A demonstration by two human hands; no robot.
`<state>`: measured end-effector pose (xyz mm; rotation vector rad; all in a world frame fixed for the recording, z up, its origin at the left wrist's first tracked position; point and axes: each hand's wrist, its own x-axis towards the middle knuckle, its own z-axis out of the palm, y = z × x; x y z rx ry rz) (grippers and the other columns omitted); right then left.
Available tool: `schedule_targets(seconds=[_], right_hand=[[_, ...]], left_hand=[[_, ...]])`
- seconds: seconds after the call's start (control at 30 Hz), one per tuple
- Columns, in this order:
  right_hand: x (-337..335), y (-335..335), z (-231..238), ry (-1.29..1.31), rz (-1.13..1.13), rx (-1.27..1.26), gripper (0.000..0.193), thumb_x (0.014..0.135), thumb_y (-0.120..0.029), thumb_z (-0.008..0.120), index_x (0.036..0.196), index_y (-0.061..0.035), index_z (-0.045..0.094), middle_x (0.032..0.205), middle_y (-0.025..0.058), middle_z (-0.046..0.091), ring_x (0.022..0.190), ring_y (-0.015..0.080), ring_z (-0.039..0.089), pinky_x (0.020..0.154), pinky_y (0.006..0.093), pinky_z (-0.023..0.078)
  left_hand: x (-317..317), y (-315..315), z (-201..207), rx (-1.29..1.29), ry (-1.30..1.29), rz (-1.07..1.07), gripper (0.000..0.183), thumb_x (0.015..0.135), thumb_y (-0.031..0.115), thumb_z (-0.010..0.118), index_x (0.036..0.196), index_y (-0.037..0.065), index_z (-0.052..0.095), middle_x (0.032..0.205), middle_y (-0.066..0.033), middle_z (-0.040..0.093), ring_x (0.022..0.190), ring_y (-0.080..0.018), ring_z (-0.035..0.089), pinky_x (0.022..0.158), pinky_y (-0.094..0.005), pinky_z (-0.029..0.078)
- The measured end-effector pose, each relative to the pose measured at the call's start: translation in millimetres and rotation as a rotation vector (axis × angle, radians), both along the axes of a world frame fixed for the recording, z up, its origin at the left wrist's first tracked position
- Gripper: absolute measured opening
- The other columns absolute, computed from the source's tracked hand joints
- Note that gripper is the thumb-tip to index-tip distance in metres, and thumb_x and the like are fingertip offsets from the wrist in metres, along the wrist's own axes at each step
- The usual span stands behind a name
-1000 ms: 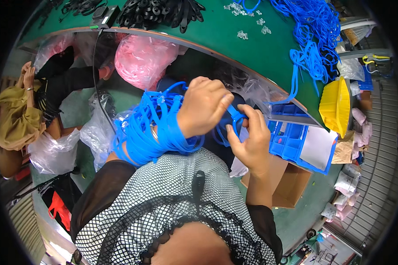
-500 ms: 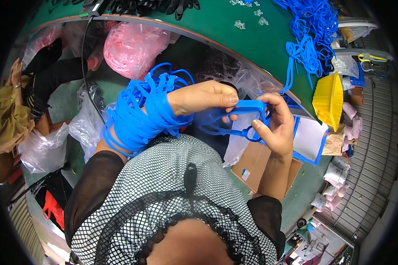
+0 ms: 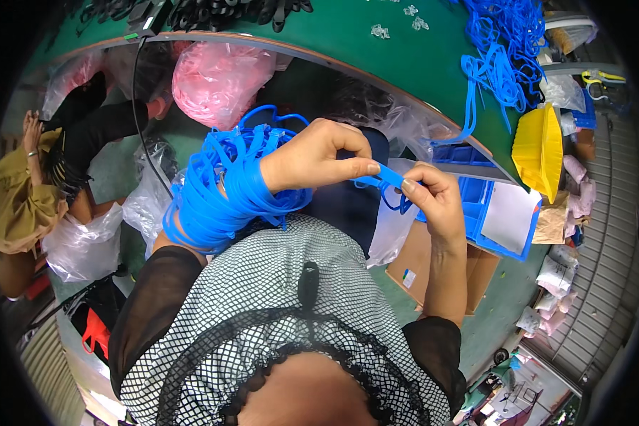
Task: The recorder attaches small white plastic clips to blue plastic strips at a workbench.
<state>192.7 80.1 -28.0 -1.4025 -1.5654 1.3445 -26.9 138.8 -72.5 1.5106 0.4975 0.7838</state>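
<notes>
- So the left hand [image 3: 316, 157] has its grip pinched on one end of a blue strap [image 3: 389, 175], thumb pointing right, just right of the frame's centre.
- Right hand [image 3: 439, 202] has its grip closed on the same strap, thumb against fingers, with a dark blue loop dangling just below the fingertips.
- Big change: half a second ago the strap was spread into a wide open loop between the hands. Now there's just a short flat bit across the gap, and the hands look closer together.
- The right hand's fingers were more spread and curled then; now they've folded in.
- The thick bundle of blue straps [image 3: 220, 192] is still wrapped around the left forearm, centre-left.
- More of the blue compartment tray [image 3: 468, 188] shows on the right; the right hand covered most of it before.
- The tangled blue pile [image 3: 500, 32] is still on the green table [image 3: 405, 71], upper right.
</notes>
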Motion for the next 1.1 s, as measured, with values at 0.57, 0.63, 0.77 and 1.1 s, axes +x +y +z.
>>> schedule_targets(seconds=[0.57,0.63,0.77,1.1], right_hand=[[16.1,-4.1,-15.8,0.106,-0.052,-0.078,0.007,0.074,-0.004,0.059,0.07,0.0013,0.06,0.068,0.0025,0.053,0.064,0.0085,0.047,0.059,0.0234,0.036],[12.5,-1.5,-16.4,0.073,-0.039,-0.058,0.006,0.074,-0.003,0.059,0.07,0.0012,0.06,0.068,0.0027,0.053,0.065,0.009,0.047,0.06,0.0238,0.036],[14.0,5.7,-16.0,-0.001,0.011,0.044,0.005,0.073,-0.001,0.059,0.069,0.001,0.058,0.068,0.0035,0.053,0.067,0.0113,0.048,0.063,0.0257,0.037],[34.1,16.6,-23.0,-0.146,-0.054,0.116,0.003,0.066,-0.001,0.06,0.065,0.0011,0.058,0.063,0.0046,0.05,0.065,0.0141,0.046,0.061,0.0274,0.037]], left_hand=[[16.3,2.7,-5.3,-0.272,-0.131,-0.012,0.033,0.093,0.03,0.044,0.08,0.0,0.051,0.077,-0.0036,0.05,0.073,-0.0113,0.046,0.067,-0.026,0.041],[16.5,8.8,-8.9,-0.263,-0.12,0.02,0.033,0.093,0.029,0.045,0.079,0.0,0.052,0.074,-0.0029,0.05,0.07,-0.0112,0.046,0.066,-0.0255,0.041],[16.9,42.7,-13.8,0.134,0.208,0.046,0.019,0.086,0.018,0.056,0.084,-0.001,0.056,0.069,-0.0038,0.056,0.065,-0.0087,0.05,0.058,-0.0258,0.043],[56.1,161.5,-34.9,0.753,0.603,0.849,0.03,0.073,0.017,0.066,0.102,0.011,0.061,0.089,-0.01,0.059,0.088,-0.0288,0.056,0.076,-0.0386,0.046]])
